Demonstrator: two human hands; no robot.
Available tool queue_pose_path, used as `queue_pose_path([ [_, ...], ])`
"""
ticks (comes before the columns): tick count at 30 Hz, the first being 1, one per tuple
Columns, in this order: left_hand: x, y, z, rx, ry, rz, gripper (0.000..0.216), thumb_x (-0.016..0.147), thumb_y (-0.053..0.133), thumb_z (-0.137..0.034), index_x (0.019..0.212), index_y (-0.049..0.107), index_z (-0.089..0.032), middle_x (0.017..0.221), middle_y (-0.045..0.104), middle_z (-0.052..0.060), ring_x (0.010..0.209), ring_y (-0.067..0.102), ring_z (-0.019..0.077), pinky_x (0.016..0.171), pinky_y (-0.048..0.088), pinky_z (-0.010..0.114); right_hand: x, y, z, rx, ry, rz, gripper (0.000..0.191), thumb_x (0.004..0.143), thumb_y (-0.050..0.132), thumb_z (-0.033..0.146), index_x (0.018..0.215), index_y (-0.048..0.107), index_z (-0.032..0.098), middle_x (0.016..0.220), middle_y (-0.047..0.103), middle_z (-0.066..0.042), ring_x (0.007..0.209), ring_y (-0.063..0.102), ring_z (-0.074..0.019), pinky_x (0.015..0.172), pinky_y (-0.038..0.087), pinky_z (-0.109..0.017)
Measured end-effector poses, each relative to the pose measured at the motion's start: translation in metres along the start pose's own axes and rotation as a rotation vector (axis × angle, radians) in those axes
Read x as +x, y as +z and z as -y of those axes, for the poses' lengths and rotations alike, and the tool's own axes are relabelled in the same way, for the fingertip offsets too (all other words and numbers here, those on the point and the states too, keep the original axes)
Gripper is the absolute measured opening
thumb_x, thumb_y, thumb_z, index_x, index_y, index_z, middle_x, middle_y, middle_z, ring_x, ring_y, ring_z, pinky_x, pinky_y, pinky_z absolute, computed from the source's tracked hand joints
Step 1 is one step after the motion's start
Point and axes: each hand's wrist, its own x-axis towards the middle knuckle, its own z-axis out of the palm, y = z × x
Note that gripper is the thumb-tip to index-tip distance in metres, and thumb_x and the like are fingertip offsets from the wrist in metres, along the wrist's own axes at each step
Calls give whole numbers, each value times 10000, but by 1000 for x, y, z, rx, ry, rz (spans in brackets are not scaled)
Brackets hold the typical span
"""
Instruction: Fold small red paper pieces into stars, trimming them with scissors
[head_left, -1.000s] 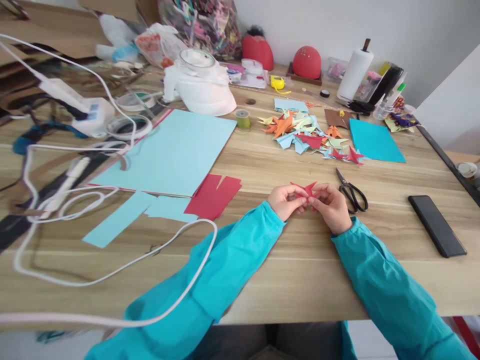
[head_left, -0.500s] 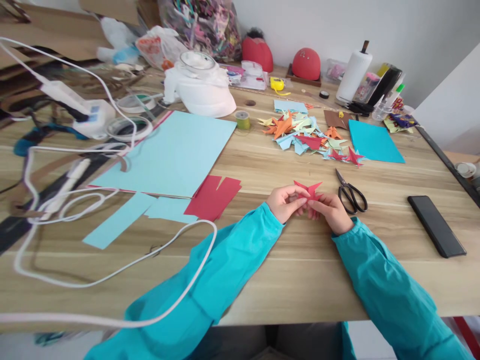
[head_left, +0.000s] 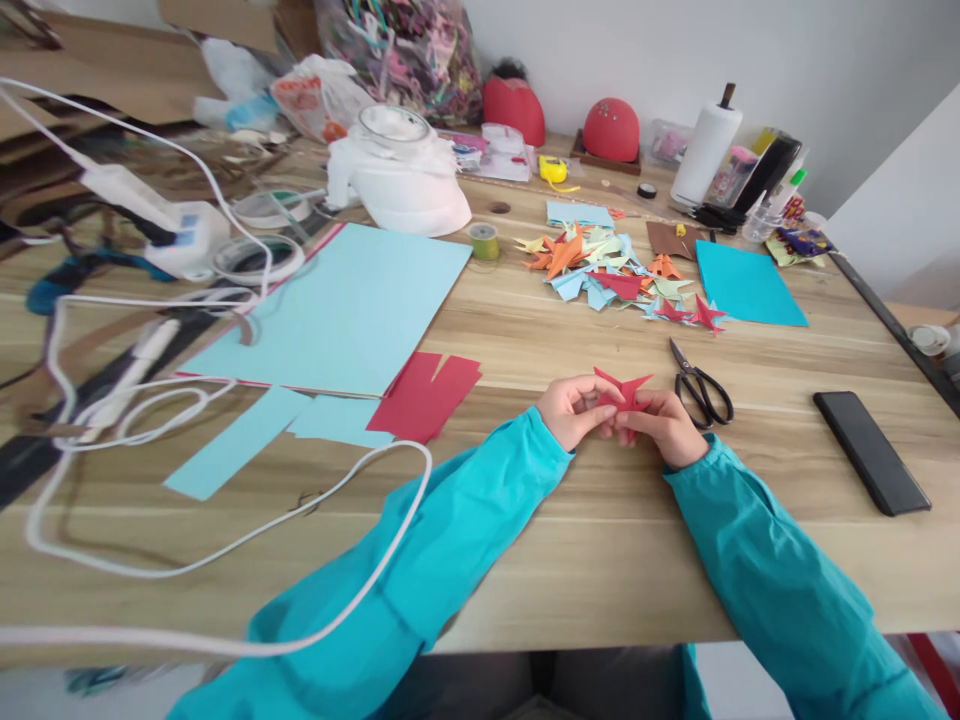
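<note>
A folded red paper figure (head_left: 628, 391) with pointed tips is pinched between my two hands, just above the wooden table. My left hand (head_left: 576, 408) grips its left side with thumb and fingers. On the other side, my right hand (head_left: 666, 424) has its thumb and fingertips closed on the paper. The lower part of the figure is hidden behind my fingers. Close to the right hand lie black-handled scissors (head_left: 701, 388), blades pointing away. Beyond them is a heap of folded paper figures (head_left: 600, 268) in orange, blue, green and red.
Red paper pieces (head_left: 427, 398) and light-blue strips (head_left: 236, 440) lie at left beside a large light-blue sheet (head_left: 337, 310). A white cable (head_left: 390, 446) loops across the left front. A phone (head_left: 870, 450) rests at right, with a turquoise sheet (head_left: 752, 284) behind it.
The red figure has shifted slightly right and turned a little in my fingers, its two points now tilting differently. Both hands keep hold of it; the things on the table stay put.
</note>
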Motion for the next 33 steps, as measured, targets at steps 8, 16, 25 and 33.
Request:
queue_pose_path([
  [8,4,-2,4,-190,-5,44,302,586,713,-321,745,569,-108,503,600,0,424,551,100,446,428,217,-2,-1,5,69,5,81,165,730,615,281,705,638,121,615,644,-35,490,560,-99,461,415,-206],
  [16,4,-1,3,-298,-53,51,300,579,722,-288,759,570,-102,508,607,0,429,556,99,454,429,221,-1,0,3,110,32,59,183,743,582,279,691,636,113,580,633,-41,472,557,-108,434,403,-206],
  [25,1,-1,-3,-324,-169,101,338,538,741,-271,736,524,-104,511,622,17,441,578,117,470,435,225,0,-1,1,90,27,61,159,728,597,263,676,639,119,586,635,-38,471,550,-106,454,430,-215],
  [33,1,-1,1,-269,-148,97,374,509,761,-294,701,496,-114,536,630,20,468,596,136,500,461,255,0,0,2,49,39,67,130,701,610,241,665,638,120,594,641,-32,471,554,-104,454,446,-217],
])
